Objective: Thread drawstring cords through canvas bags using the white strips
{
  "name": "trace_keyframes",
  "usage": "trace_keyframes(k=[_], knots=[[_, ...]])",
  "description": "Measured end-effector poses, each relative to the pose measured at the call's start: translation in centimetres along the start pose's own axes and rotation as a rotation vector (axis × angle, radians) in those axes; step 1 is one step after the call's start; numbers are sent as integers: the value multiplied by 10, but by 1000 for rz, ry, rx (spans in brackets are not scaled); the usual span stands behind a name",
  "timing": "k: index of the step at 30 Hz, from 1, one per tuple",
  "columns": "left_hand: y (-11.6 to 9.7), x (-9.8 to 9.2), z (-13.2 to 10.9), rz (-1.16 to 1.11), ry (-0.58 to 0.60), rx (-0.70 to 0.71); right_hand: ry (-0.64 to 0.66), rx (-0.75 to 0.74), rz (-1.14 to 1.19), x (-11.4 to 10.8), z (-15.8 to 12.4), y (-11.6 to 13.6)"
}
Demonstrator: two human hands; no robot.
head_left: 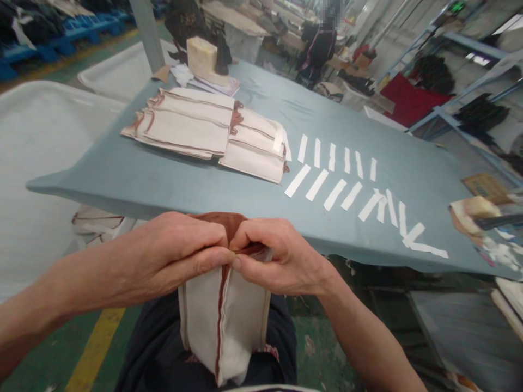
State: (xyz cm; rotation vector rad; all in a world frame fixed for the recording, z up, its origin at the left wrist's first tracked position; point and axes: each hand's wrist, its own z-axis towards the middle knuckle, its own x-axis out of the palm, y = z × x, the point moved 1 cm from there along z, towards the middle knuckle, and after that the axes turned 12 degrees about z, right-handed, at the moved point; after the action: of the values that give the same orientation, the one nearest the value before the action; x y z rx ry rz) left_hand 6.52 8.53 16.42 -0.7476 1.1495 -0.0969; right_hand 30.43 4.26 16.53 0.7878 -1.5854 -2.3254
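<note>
A cream fabric bag [200,321] with brown trim and a brown inside hangs upright in front of my body. My left hand [183,250] is closed on its top edge, with thumb and fingers pinching the rim near the middle seam. Close beside it, my right hand [269,253] pinches the same rim from the right, and the thumbs nearly touch. The brown seam [220,321] runs down from between my fingertips. Part of the bag's opening is hidden behind my hands.
Stacked cream bags [183,122] lie on the blue-covered table [134,179]. White strips [324,185] are spread in rows to their right. A yellowish block [202,57] stands at the back. White bins [24,141] are at the left, a person [321,49] is further off, and shelving [474,46] is at right.
</note>
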Motion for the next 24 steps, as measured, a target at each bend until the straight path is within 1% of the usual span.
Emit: trace_keyframes(k=[3, 5, 7, 8, 11, 13, 15, 17, 19, 21, 24], knots=[[-1, 5, -1, 45, -39, 52, 70, 81, 139, -3, 2, -3], [2, 8, -4, 77, -60, 59, 118, 158, 252, -7, 3, -4], [6, 10, -9, 89, -81, 31, 113, 219, 296, -12, 2, -6], [8, 11, -11, 76, -83, 10, 83, 233, 278, -14, 1, -7], [8, 12, -15, 9, -88, -87, -12, 205, 138, -21, -5, -12], [2, 11, -17, -30, -85, -166, -28, 174, 69, -24, -10, -19], [-6, 9, -19, -53, -75, -231, -23, 175, 18, -26, -15, -27], [-12, 6, -22, -47, -61, -264, -39, 189, -29, -28, -19, -35], [-12, 5, -29, 6, -58, -278, -65, 182, -68, -31, -23, -40], [-8, 4, -36, 85, -73, -290, -66, 137, -38, -33, -26, -42], [4, 5, -43, 159, -103, -320, -36, 66, 95, -34, -28, -40]])
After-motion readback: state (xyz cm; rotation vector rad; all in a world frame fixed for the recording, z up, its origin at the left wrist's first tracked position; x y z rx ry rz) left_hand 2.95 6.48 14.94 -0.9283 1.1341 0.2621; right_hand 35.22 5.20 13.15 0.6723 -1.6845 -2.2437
